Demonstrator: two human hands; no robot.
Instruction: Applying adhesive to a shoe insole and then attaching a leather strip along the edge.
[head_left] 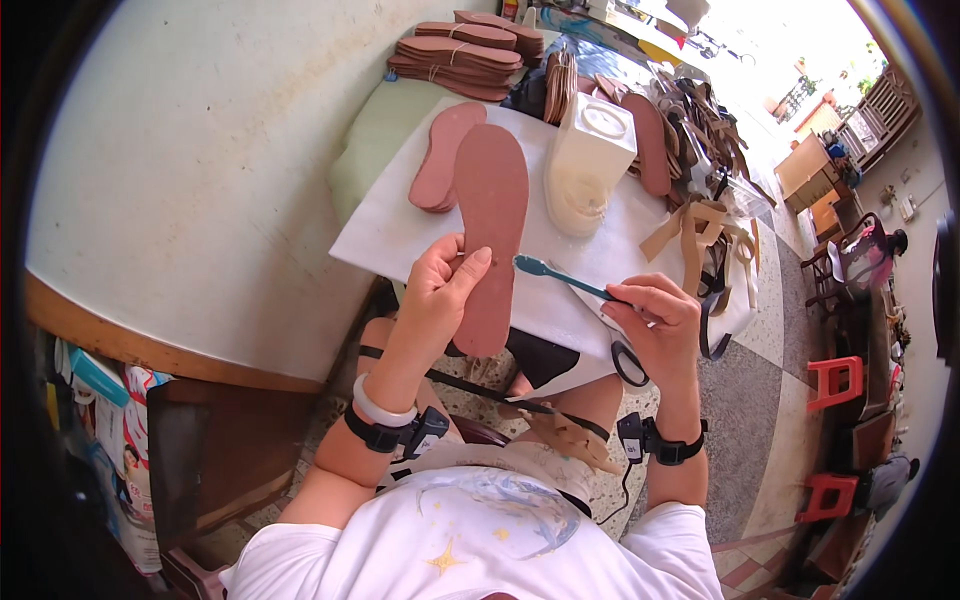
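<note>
My left hand (438,290) grips a reddish-brown shoe insole (492,185) by its left edge, thumb on the upper face. The insole is raised over the near part of a white-covered table (390,225). In my right hand (662,318) a teal toothbrush (562,276) is pinched by its handle, its head pointing left, close to the insole's right edge. Behind the held insole lies a small stack of similar insoles (440,160). A cut-open, cream plastic container (590,165) stands just beyond the toothbrush; its contents are hard to make out.
Bundled insoles (460,55) are piled at the far left of the table. Loose insoles and strap pieces (700,115) heap up at the far right, near tan strips (690,235). Black-handled scissors (628,364) lie by the near right edge. Red stools (835,384) stand off right.
</note>
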